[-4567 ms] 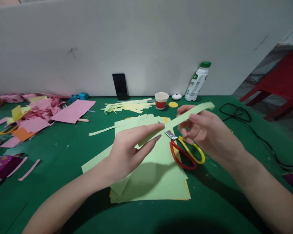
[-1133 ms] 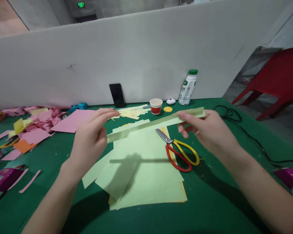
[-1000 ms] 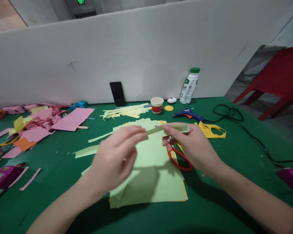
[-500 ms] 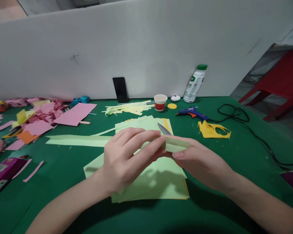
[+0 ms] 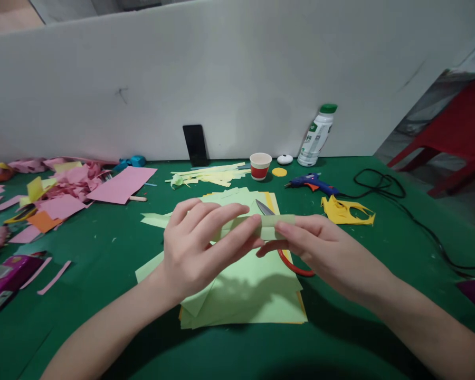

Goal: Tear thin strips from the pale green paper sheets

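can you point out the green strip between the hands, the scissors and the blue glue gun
Green strip [image 5: 269,221]: head view, on an uncovered stretch of the paper.
Scissors [image 5: 265,207]: head view, on the metal blade.
Blue glue gun [image 5: 309,179]: head view, on the body above the orange trigger.

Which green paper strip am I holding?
The pale green strip between your left hand and right hand, above the paper stack; the heaped strips left of the cup lie on the table.
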The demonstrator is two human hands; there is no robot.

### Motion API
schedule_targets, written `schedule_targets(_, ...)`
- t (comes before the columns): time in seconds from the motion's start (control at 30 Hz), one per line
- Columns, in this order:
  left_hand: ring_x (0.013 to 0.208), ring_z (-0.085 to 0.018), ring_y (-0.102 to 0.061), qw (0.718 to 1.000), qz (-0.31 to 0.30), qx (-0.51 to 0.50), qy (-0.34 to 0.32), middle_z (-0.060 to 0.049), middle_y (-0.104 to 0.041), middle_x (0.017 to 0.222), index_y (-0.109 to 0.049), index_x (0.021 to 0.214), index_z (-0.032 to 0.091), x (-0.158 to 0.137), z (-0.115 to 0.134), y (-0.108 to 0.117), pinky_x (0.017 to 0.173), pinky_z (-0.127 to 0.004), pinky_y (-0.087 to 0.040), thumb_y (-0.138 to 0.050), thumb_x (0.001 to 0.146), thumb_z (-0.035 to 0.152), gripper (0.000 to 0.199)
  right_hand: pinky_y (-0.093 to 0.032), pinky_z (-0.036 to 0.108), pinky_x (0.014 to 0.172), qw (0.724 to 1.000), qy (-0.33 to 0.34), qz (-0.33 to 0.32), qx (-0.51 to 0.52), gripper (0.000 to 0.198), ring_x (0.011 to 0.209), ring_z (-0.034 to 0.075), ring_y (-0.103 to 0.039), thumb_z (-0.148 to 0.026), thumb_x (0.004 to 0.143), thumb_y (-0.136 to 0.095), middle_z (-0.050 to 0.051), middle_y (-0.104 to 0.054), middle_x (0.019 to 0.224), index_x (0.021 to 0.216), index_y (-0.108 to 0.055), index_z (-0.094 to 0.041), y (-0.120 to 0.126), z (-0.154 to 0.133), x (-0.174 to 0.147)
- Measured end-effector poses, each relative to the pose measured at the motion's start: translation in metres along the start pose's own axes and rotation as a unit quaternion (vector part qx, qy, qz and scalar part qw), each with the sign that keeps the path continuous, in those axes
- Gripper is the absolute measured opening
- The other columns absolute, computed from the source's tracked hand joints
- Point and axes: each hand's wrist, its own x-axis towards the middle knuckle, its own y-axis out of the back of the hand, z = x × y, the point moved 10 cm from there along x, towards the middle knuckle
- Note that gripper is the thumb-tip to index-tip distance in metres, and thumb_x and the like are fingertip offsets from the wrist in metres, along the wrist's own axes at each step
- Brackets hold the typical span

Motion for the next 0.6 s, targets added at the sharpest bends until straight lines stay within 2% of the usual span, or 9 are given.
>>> schedule_targets(0.1, 0.067, -0.017, -0.062, 1.000, -0.004, -0.002, -0.024, -0.006, -0.070, 0.075, -0.064, 0.082, 0.016, -0.001, 0.005, -0.002, 0.069, -0.035, -0.048, -0.070, 0.069, 0.024, 0.017, -0.044, 0.032, 0.082, 0.999, 0.014, -0.029, -0.018, 0.030, 0.083, 0.017, -0.061, -0.044, 0.080, -0.051, 0.002, -0.067, 0.086, 0.090, -0.069, -0.023, -0.008, -0.004, 0.000)
schedule_targets(0.17, 0.065, -0.016, -0.062, 0.999, -0.014, -0.011, -0.030, -0.004, -0.071, 0.072, -0.064, 0.082, 0.015, -0.001, 0.006, -0.004, 0.075, -0.037, -0.048, -0.071, 0.068, 0.022, 0.016, -0.046, 0.029, 0.077, 0.998, 0.032, -0.039, -0.030, 0.027, 0.082, 0.016, -0.061, -0.041, 0.080, -0.052, 0.001, -0.068, 0.083, 0.088, -0.070, -0.023, -0.011, -0.008, -0.002)
schedule_targets(0.27, 0.058, -0.013, -0.062, 0.999, -0.007, -0.008, -0.035, -0.002, -0.071, 0.068, -0.064, 0.078, 0.014, -0.001, 0.007, 0.001, 0.075, -0.035, -0.049, -0.067, 0.072, 0.021, 0.009, -0.047, 0.025, 0.069, 0.995, 0.072, -0.039, -0.063, 0.020, 0.081, 0.015, -0.061, -0.033, 0.080, -0.055, -0.001, -0.068, 0.082, 0.092, -0.069, -0.026, -0.012, -0.018, -0.005)
schedule_targets(0.33, 0.057, -0.013, -0.062, 0.999, 0.006, 0.005, -0.040, -0.001, -0.071, 0.067, -0.064, 0.077, 0.015, 0.000, 0.008, 0.006, 0.075, -0.034, -0.049, -0.065, 0.074, 0.019, 0.005, -0.046, 0.023, 0.069, 0.988, 0.110, -0.017, -0.103, 0.018, 0.081, 0.014, -0.060, -0.026, 0.079, -0.056, -0.002, -0.067, 0.083, 0.091, -0.069, -0.028, -0.009, -0.028, -0.007)
schedule_targets(0.43, 0.054, -0.012, -0.061, 0.999, 0.002, 0.009, -0.044, 0.000, -0.071, 0.066, -0.065, 0.077, 0.015, 0.001, 0.009, 0.009, 0.075, -0.035, -0.049, -0.065, 0.074, 0.018, 0.005, -0.045, 0.023, 0.070, 0.970, 0.181, 0.042, -0.156, 0.010, 0.079, 0.012, -0.058, -0.019, 0.074, -0.061, -0.003, -0.066, 0.080, 0.080, -0.067, -0.025, -0.002, -0.044, -0.011)
schedule_targets(0.5, 0.053, -0.012, -0.060, 0.999, -0.024, -0.007, -0.034, 0.001, -0.071, 0.064, -0.065, 0.076, 0.016, 0.003, 0.008, 0.006, 0.076, -0.036, -0.049, -0.066, 0.073, 0.018, 0.004, -0.045, 0.023, 0.068, 0.954, 0.230, 0.081, -0.177, 0.005, 0.076, 0.013, -0.057, -0.018, 0.071, -0.065, -0.002, -0.063, 0.075, 0.073, -0.063, -0.022, 0.003, -0.052, -0.016)
schedule_targets(0.6, 0.055, -0.010, -0.060, 0.996, -0.069, -0.050, -0.003, 0.002, -0.070, 0.063, -0.063, 0.075, 0.016, 0.004, 0.005, 0.001, 0.081, -0.037, -0.047, -0.064, 0.075, 0.017, 0.001, -0.045, 0.024, 0.064, 0.924, 0.297, 0.125, -0.206, 0.013, 0.073, 0.012, -0.054, -0.019, 0.069, -0.067, -0.002, -0.058, 0.074, 0.073, -0.054, -0.021, 0.010, -0.061, -0.024)
